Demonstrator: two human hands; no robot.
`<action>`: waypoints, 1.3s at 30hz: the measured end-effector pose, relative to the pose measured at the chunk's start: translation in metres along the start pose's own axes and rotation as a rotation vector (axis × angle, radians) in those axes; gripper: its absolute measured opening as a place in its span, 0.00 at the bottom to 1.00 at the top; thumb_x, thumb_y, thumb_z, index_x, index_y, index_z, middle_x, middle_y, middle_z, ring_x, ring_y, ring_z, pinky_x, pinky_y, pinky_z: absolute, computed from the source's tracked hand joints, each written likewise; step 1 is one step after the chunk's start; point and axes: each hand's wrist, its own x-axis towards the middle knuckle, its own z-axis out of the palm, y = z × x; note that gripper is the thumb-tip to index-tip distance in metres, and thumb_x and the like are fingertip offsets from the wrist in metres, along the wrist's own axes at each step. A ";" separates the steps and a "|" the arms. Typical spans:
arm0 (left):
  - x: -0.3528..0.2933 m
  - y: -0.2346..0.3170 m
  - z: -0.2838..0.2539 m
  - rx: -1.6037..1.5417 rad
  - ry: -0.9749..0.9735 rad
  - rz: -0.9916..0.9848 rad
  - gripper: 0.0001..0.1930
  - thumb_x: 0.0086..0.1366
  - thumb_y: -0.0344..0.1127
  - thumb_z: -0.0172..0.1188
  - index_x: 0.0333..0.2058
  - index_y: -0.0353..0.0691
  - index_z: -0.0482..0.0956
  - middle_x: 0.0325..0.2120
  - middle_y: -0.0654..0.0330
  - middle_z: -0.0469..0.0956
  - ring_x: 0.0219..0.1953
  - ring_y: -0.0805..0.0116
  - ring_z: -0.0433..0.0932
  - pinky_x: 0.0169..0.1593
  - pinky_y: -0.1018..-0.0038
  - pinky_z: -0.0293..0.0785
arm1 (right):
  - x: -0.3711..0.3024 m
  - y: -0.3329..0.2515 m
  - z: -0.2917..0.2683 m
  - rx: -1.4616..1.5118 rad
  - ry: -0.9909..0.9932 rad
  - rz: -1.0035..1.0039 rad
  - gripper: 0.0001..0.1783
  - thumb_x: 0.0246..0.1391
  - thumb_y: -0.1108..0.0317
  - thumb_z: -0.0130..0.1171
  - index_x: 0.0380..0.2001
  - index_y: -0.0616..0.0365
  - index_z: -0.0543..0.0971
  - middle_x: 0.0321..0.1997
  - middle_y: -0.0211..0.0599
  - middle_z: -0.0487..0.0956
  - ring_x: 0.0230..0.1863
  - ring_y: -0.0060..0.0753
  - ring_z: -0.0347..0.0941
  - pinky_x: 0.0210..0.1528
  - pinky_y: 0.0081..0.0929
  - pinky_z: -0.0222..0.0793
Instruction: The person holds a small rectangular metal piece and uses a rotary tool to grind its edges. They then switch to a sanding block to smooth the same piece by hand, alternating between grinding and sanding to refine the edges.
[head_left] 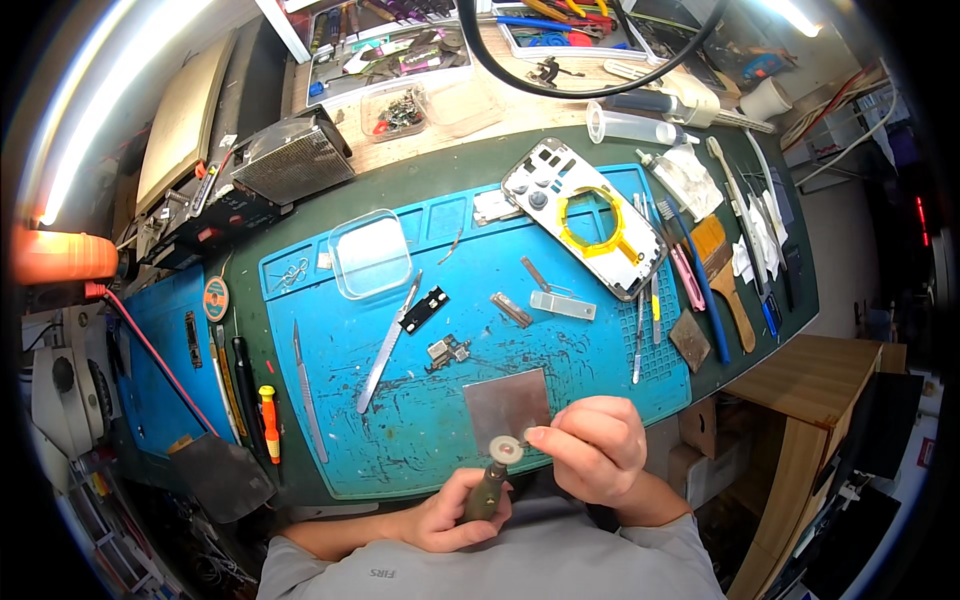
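Observation:
My left hand (445,515) is wrapped round a dark green pen-shaped rotary tool (484,496), held upright near the mat's front edge. A pale round disc (506,450) sits at the tool's tip. Beside the disc, my right hand (600,450) is closed in a pinch, its fingertips almost at the disc's rim. Whatever it pinches is too small to make out. Just beyond the disc lies a square grey metal plate (506,400) on the blue work mat (420,450). Farther off are a small metal part (447,351) and a black flat part (424,310).
A phone frame (540,180) with a yellow ring lies at the mat's far right. Scalpels (388,345), a clear plastic lid (370,255) and small metal pieces are scattered about. Brushes and tweezers line the right; an orange screwdriver (269,425) lies left. A black cable (600,92) arches across the back.

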 end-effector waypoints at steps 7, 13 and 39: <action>0.000 0.000 0.000 -0.015 0.004 0.001 0.28 0.81 0.34 0.59 0.70 0.38 0.54 0.39 0.54 0.73 0.38 0.69 0.73 0.45 0.67 0.72 | 0.000 0.000 -0.001 -0.013 -0.002 -0.004 0.24 0.34 0.73 0.67 0.41 0.54 0.92 0.42 0.26 0.79 0.40 0.31 0.78 0.34 0.25 0.78; -0.001 -0.001 0.001 -0.022 0.005 -0.002 0.28 0.81 0.33 0.59 0.70 0.38 0.54 0.40 0.54 0.73 0.39 0.70 0.73 0.46 0.67 0.72 | 0.000 -0.001 -0.001 -0.013 0.001 -0.005 0.24 0.32 0.73 0.67 0.40 0.54 0.92 0.42 0.26 0.79 0.40 0.31 0.78 0.33 0.25 0.78; -0.002 -0.002 -0.001 -0.007 0.002 -0.001 0.28 0.81 0.32 0.59 0.70 0.38 0.53 0.40 0.54 0.73 0.39 0.69 0.73 0.45 0.67 0.72 | 0.002 0.000 -0.002 -0.019 0.000 -0.018 0.24 0.32 0.73 0.67 0.40 0.54 0.92 0.42 0.25 0.79 0.39 0.29 0.78 0.33 0.23 0.79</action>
